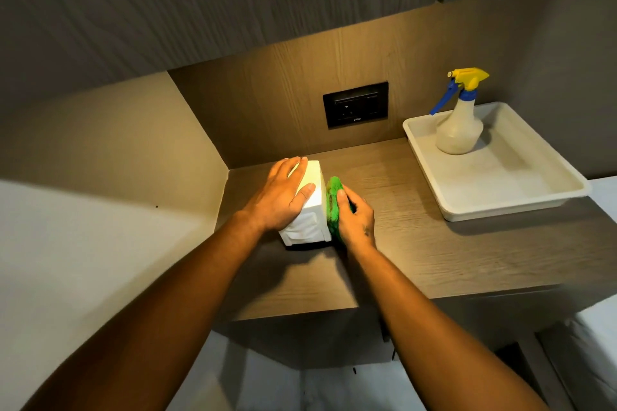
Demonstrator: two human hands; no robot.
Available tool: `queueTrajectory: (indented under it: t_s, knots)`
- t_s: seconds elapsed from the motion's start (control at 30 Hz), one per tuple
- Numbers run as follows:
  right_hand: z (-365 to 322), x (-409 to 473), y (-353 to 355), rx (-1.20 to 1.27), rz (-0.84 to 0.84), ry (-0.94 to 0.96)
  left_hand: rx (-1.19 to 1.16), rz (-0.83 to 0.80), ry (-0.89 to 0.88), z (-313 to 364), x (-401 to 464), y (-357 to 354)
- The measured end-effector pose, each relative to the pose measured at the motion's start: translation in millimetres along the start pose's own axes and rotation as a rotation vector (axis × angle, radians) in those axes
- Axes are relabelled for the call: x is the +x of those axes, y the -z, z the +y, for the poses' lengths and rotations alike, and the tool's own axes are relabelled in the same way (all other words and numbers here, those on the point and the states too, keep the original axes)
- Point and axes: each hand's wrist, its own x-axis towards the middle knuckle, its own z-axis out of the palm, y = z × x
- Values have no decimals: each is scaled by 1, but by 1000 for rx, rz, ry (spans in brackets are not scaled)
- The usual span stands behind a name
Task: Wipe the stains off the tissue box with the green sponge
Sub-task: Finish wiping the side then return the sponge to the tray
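Wooden shelf (417,243) carrying tissue box (309,213), left side. Left hand (283,197) lying flat on top, fingers spread, steadying. Right hand (355,213) gripping green sponge (333,202), pressing box's right side. Wiping looking mid-way; that side hidden, leftover stains unclear tbh.

Both your arms reach forward, bare to the elbows. Your left hand (283,192) lies palm-down, fingers spread flat and thumb stretched out to the right. Your right hand (355,215) sits just beside it, turned on edge, fingers curled in a grip, knuckles facing right.
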Motion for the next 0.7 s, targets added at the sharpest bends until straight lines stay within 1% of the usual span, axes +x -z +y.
queueTrajectory:
  t_s: [0.1,0.17,0.27,0.33,0.37,0.43,0.5,0.57,0.63,0.7]
  knots:
    - [-4,-17,-1,48,61,73,-4,-11,-1,-1,0,0]
    - [-16,-23,0,82,39,103,8,-11,-2,-1,1,0]
    - [-39,-23,14,208,-8,49,31,-33,-3,-1,3,2]
    - [-53,-18,35,196,4,63,16,-47,28,5,3,6]
    - [-58,-13,50,160,22,77,-12,-30,45,12,4,9]
    - [-69,-1,85,62,78,114,-58,60,36,32,5,14]
    - [-81,15,122,-28,135,179,-48,151,-31,62,10,16]
    - [-97,33,156,-132,203,265,-15,203,-113,97,19,13]
    - [-111,54,184,-316,231,355,-8,215,-158,129,27,0]
    - [-118,75,204,-563,191,401,-18,174,-149,153,33,-23]
